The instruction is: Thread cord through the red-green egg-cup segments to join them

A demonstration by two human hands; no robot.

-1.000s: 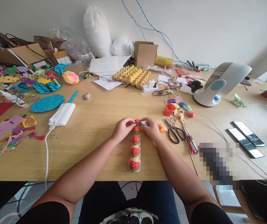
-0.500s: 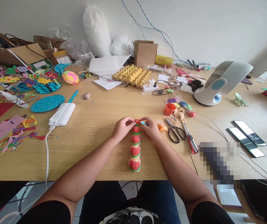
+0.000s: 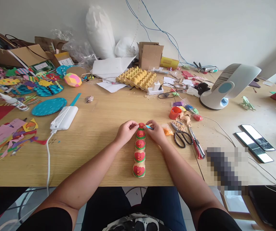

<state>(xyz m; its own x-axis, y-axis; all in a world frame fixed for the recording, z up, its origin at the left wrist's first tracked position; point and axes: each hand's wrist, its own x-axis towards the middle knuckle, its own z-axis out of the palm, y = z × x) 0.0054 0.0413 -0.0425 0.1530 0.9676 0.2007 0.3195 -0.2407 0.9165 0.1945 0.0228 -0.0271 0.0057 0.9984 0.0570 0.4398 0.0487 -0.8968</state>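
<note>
A strip of egg-carton cups (image 3: 140,156) lies lengthwise in front of me, each cup topped with a red clay face with yellow features and a green rim. At its far end, my left hand (image 3: 127,132) has thumb and forefinger pinched beside the last cup's left edge; whatever lies between the fingertips is too small to make out. Opposite it, on the right side, my right hand (image 3: 156,132) is closed on a small blue pointed tool (image 3: 149,127), tip towards the far face. Most of the tool is hidden by the fingers.
Right of my hands lie a bag of orange clay (image 3: 167,130), black-handled scissors (image 3: 182,136) and a red utility knife (image 3: 197,144). A white power bank (image 3: 65,118) and blue oval (image 3: 49,106) are leftward. Behind stand yellow egg trays (image 3: 136,78) and a lamp-like white device (image 3: 229,85).
Both hands have drawn slightly apart from the far cup, so more of its red face shows. The strip stays in place.
</note>
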